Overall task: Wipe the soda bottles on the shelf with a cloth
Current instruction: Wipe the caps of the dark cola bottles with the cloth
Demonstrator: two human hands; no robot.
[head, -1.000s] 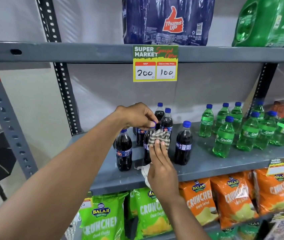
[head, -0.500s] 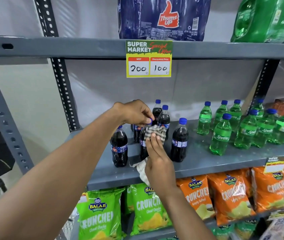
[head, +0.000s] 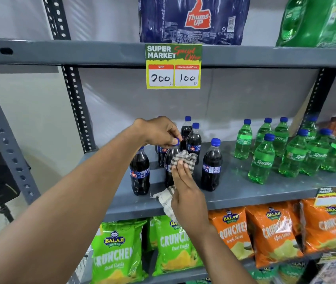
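Note:
Several dark cola bottles with blue caps stand on the grey middle shelf. My left hand pinches the blue cap of one cola bottle in the middle of the group. My right hand presses a checked brown-and-white cloth against the front of that same bottle, and the cloth's loose end hangs down over the shelf edge. Other cola bottles stand to the left and to the right of it. Green Sprite bottles stand in a group further right.
A yellow price tag hangs from the upper shelf, which carries a Thums Up pack and a green Sprite pack. Green and orange chip bags fill the shelf below. A perforated upright stands at the left.
The view has shifted slightly. My right hand has moved the cloth a little on the bottle while my left hand keeps hold of the cap.

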